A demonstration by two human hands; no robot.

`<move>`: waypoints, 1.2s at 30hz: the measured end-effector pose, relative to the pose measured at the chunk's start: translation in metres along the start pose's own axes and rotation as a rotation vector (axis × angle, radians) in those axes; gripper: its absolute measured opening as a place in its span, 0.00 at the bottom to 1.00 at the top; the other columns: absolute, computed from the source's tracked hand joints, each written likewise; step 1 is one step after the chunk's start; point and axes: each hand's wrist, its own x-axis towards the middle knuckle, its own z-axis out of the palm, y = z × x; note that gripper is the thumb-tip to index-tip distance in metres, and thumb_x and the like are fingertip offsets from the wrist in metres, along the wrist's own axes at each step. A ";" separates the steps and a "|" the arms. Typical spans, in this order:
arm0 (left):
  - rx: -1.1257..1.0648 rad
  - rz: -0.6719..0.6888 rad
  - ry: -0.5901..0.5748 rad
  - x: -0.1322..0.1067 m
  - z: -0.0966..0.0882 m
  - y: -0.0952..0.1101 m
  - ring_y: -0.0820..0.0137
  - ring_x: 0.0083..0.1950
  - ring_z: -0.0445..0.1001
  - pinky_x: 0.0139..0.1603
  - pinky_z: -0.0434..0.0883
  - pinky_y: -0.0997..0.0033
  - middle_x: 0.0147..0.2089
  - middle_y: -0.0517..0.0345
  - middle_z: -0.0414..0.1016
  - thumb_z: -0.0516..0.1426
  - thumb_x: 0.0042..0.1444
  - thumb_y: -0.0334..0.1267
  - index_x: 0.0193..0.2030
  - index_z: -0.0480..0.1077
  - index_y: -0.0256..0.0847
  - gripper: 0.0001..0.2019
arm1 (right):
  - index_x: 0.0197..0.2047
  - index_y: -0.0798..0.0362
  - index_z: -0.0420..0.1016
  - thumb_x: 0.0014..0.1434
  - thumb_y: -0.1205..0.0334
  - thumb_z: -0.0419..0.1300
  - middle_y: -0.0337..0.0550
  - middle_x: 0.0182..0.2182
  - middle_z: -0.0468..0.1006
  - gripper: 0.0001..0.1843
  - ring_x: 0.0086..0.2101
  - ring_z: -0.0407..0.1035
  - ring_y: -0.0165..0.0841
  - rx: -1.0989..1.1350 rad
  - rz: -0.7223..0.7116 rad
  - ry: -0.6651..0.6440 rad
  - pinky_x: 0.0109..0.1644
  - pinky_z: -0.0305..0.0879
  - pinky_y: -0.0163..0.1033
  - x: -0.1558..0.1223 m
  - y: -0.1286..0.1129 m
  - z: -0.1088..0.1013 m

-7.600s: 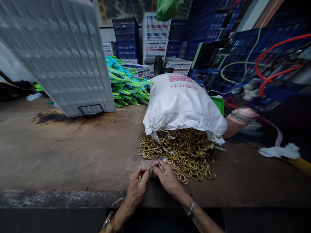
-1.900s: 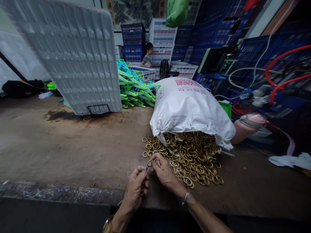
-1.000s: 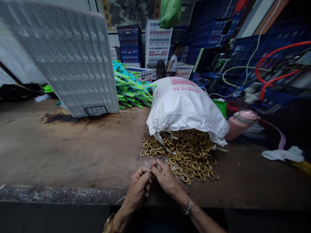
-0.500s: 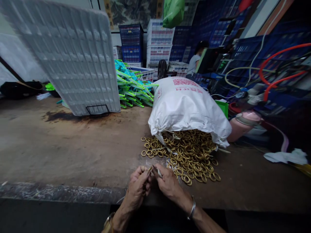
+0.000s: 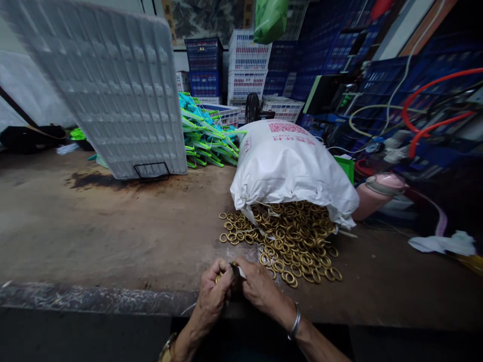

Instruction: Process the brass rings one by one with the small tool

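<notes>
A pile of brass rings (image 5: 290,239) spills from the open mouth of a white woven sack (image 5: 290,163) lying on the brown table (image 5: 113,236). At the near edge, just in front of the pile, my two hands meet. My left hand (image 5: 211,294) is closed in a pinch on brass rings (image 5: 218,276). My right hand (image 5: 258,286) is closed on a thin metal pin (image 5: 238,271) whose tip points at the rings in the left hand. A bangle sits on my right wrist, a watch on my left.
A white moulded tray (image 5: 109,95) leans upright at the back left, propped on a black wire stand. Green and blue hangers (image 5: 206,136) are stacked behind the sack. A pink flask (image 5: 377,193), red hoses and stacked crates fill the right and back.
My hands have drawn slightly nearer the table edge and pressed closer together. The person walking among the crates at the back is out of sight now.
</notes>
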 end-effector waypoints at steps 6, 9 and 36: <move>-0.098 -0.052 -0.063 -0.013 -0.006 0.004 0.84 0.13 0.50 0.12 0.50 0.84 0.18 0.70 0.59 0.58 0.48 0.50 0.27 0.57 0.41 0.17 | 0.39 0.52 0.65 0.47 0.74 0.47 0.39 0.25 0.72 0.16 0.26 0.63 0.31 -0.149 0.036 0.026 0.28 0.44 0.35 0.014 0.006 0.000; -0.191 -0.101 -0.114 -0.019 -0.004 0.011 0.84 0.14 0.52 0.12 0.51 0.84 0.20 0.69 0.61 0.60 0.47 0.48 0.28 0.58 0.41 0.16 | 0.39 0.54 0.65 0.49 0.74 0.48 0.40 0.24 0.72 0.14 0.24 0.64 0.30 -0.211 0.094 0.045 0.27 0.43 0.35 0.026 0.010 -0.001; -0.577 -0.236 0.060 0.003 -0.028 0.004 0.79 0.24 0.64 0.13 0.51 0.86 0.28 0.58 0.68 0.64 0.41 0.39 0.26 0.64 0.35 0.13 | 0.50 0.50 0.62 0.57 0.68 0.48 0.45 0.42 0.73 0.17 0.35 0.69 0.33 -0.346 0.117 0.121 0.35 0.53 0.36 0.056 0.012 0.015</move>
